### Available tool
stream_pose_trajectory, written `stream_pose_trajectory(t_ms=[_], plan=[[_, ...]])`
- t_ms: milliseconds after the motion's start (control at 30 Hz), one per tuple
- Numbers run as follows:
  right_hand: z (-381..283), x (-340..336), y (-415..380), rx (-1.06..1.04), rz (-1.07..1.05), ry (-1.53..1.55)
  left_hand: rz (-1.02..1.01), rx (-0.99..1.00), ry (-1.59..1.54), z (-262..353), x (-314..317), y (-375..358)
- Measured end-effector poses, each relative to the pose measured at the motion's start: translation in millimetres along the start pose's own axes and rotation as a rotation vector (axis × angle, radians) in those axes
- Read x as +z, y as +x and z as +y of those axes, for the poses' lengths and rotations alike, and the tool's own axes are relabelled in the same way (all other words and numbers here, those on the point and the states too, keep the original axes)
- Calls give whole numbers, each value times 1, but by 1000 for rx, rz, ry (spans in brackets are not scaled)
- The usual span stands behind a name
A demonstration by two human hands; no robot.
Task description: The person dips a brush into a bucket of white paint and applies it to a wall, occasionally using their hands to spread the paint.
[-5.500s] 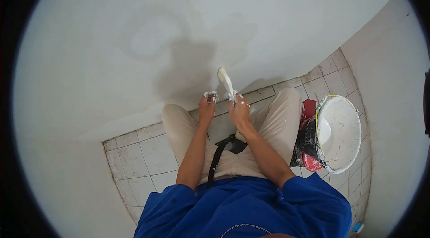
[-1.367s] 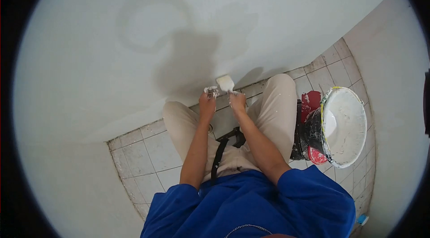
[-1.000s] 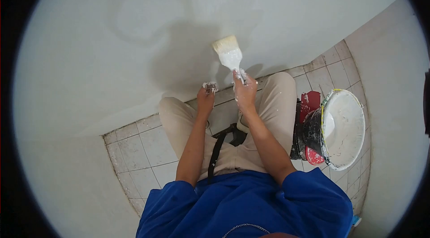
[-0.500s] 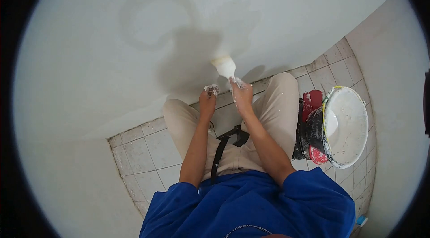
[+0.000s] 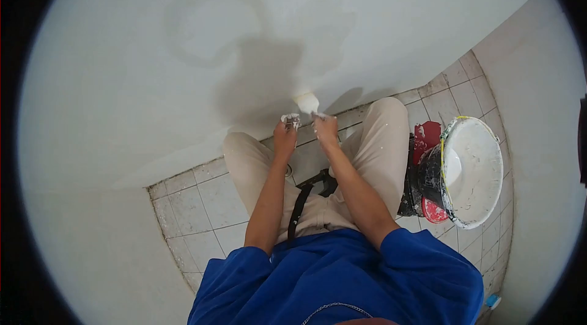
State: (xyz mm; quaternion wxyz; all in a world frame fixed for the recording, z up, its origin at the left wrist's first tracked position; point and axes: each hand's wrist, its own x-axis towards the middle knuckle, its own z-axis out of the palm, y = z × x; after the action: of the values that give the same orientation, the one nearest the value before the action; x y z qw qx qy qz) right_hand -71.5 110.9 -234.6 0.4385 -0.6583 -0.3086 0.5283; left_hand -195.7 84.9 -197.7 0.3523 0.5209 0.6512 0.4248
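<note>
In my right hand [image 5: 324, 129] is the handle of a paintbrush [image 5: 307, 103]. Its pale bristles meet the white wall [image 5: 379, 25] low down, just above the floor. White paint smears the fingers around the handle. My left hand [image 5: 286, 136] is closed a little to the left of the brush, in front of the wall and above my knees. White stuff coats its fingertips, and whatever they may hold is too small to make out.
To my right a paint-spattered bucket [image 5: 471, 172] with a white inside tilts on top of black and red containers [image 5: 428, 141]. Grimy floor tiles [image 5: 208, 203] run along the wall's foot. Another wall [image 5: 538, 111] rises at the right.
My right hand has brought the brush down the wall, nearer the floor. The left hand has barely shifted, and the bucket stays where it was.
</note>
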Motion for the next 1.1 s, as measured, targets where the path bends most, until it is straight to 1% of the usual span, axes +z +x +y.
stream_pose_trajectory(t_ms=[33,133,233,333,367,433,500,533,567,633,667,733,800,833,933,967,1033,1100], plan=[[-14,-2,-10,-29,-10,84,13,12,-3,-2,-1,-3],[-60,-15,-38,-268,53,107,-31,-52,-52,-9,-3,2],[-106,-25,-63,-466,52,314,-7,80,-139,-33,7,9],[-106,-25,-53,-486,13,273,-18,65,-66,-28,5,5],[-96,-24,-48,-321,-44,237,-28,24,-63,-24,3,5],[-56,-24,-29,5,-145,166,-59,-50,-59,-8,0,4],[-13,-16,-6,125,-88,88,-52,-86,-48,2,0,2],[-10,-14,-5,189,-61,50,-49,-107,-41,3,0,0],[-7,-15,-3,182,-61,113,-55,-91,-64,2,-1,-2],[-28,-18,-11,165,-69,236,-58,-63,-109,-9,0,0],[-40,-22,-19,97,-51,252,-53,-53,-90,-16,-1,1],[-84,-35,-42,-42,-9,279,-45,-34,-59,-26,0,3],[-134,-47,-71,-157,22,395,-34,-42,-98,-4,-4,-1],[-146,-52,-78,-212,35,450,-26,-51,-118,4,-4,-3],[-154,-56,-73,-339,-3,409,-89,-50,-171,-22,4,6],[-141,-50,-65,-304,-8,305,-84,-40,-166,-27,4,6],[-85,-34,-28,-243,-8,106,-82,-6,-157,-25,6,7],[-36,-31,-7,24,-48,6,-75,-17,-94,-6,3,5]])
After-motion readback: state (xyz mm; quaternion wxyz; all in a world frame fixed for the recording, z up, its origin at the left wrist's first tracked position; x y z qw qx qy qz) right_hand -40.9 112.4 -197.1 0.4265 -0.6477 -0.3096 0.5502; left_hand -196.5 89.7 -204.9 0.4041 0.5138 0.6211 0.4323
